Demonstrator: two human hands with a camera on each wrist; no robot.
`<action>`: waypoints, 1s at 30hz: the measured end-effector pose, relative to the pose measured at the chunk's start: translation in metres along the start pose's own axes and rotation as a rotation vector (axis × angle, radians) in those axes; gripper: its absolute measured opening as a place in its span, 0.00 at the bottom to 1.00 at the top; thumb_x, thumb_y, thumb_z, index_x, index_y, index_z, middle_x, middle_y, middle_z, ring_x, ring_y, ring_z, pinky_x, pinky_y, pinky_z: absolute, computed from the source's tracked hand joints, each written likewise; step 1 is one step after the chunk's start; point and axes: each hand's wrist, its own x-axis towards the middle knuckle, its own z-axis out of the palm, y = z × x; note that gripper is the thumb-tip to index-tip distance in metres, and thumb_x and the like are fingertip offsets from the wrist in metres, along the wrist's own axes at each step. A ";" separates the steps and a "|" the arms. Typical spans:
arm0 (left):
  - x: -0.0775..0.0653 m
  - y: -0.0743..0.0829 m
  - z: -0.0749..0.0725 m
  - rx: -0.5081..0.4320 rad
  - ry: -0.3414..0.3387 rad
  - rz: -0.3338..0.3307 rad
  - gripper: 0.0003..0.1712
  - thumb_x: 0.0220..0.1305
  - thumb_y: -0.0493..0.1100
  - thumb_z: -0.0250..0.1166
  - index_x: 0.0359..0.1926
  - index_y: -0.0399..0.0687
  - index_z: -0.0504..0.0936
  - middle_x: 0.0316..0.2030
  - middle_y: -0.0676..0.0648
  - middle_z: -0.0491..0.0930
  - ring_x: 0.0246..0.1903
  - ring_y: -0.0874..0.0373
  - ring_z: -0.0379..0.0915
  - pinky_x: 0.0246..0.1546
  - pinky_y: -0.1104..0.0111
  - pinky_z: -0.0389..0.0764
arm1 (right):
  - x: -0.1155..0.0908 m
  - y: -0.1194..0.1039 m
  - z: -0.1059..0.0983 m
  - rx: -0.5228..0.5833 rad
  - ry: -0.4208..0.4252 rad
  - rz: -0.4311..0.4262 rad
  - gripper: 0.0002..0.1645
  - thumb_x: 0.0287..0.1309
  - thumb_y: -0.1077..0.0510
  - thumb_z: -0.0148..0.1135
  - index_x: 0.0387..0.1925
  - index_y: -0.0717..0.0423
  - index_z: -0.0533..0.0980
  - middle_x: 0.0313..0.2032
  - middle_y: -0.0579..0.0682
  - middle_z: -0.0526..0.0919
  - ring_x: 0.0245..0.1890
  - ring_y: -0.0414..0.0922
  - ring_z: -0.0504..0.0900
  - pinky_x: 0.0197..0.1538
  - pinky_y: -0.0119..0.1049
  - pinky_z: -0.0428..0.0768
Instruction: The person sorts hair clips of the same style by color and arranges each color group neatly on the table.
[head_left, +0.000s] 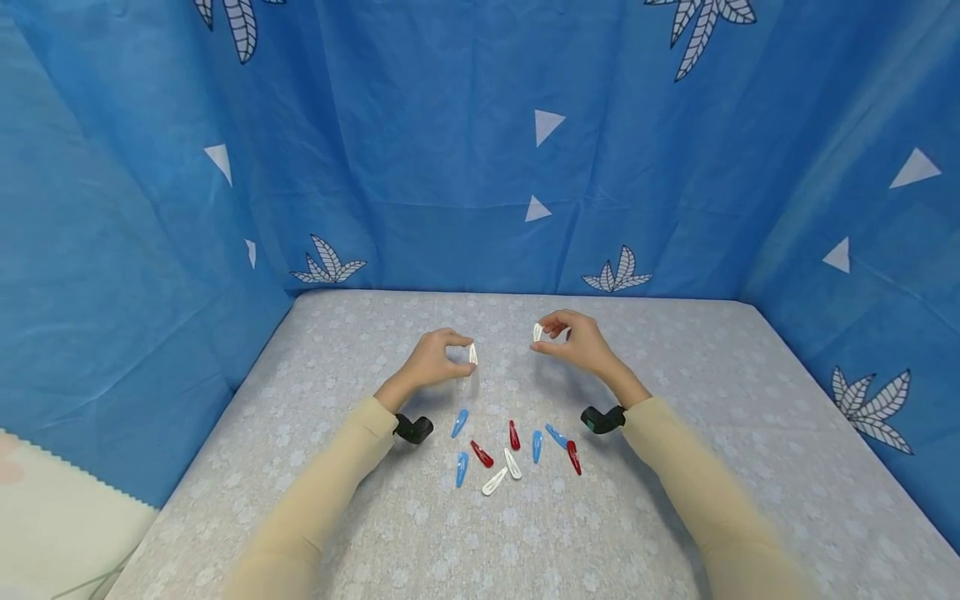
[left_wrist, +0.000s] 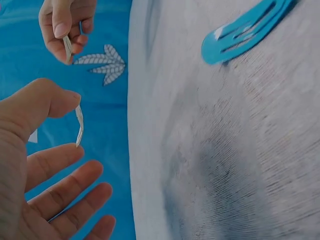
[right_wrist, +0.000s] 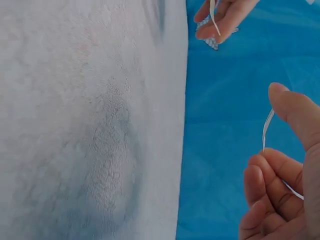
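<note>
Between thumb and index finger, my left hand (head_left: pixel 435 358) pinches a white snap hair clip (head_left: pixel 473 354) by its two ends. The left wrist view shows this clip (left_wrist: pixel 79 125) edge-on, slightly bent, with the other fingers spread apart. My right hand (head_left: pixel 577 340) holds a second white hair clip (head_left: pixel 537 332) the same way, end to end. Seen from the right wrist, that clip (right_wrist: pixel 267 130) is a thin curved edge between thumb and fingertip, the other fingers curled toward the palm. Both hands are raised above the table's far half, a gap between them.
Nearer on the patterned tablecloth (head_left: pixel 420 542) lie loose clips: several blue clips (head_left: pixel 462 469), three red clips (head_left: pixel 513 435) and two white clips (head_left: pixel 495 481). A blue curtain (head_left: pixel 465 150) hangs behind and at both sides. Black wrist devices (head_left: pixel 414 429) sit below both hands.
</note>
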 end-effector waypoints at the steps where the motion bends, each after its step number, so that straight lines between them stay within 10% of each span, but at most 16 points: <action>1: 0.003 -0.001 0.000 0.002 -0.004 -0.006 0.30 0.56 0.46 0.72 0.58 0.37 0.80 0.53 0.38 0.80 0.56 0.40 0.75 0.58 0.47 0.75 | 0.004 0.001 0.003 0.010 -0.009 -0.003 0.26 0.48 0.51 0.77 0.47 0.60 0.81 0.38 0.55 0.83 0.40 0.53 0.80 0.41 0.40 0.78; 30: 0.039 -0.017 0.020 0.105 -0.078 -0.121 0.28 0.54 0.46 0.72 0.56 0.43 0.83 0.52 0.41 0.81 0.54 0.46 0.76 0.58 0.53 0.76 | 0.046 0.016 0.065 0.018 -0.261 0.062 0.24 0.50 0.51 0.76 0.47 0.59 0.82 0.36 0.54 0.84 0.34 0.45 0.80 0.41 0.38 0.81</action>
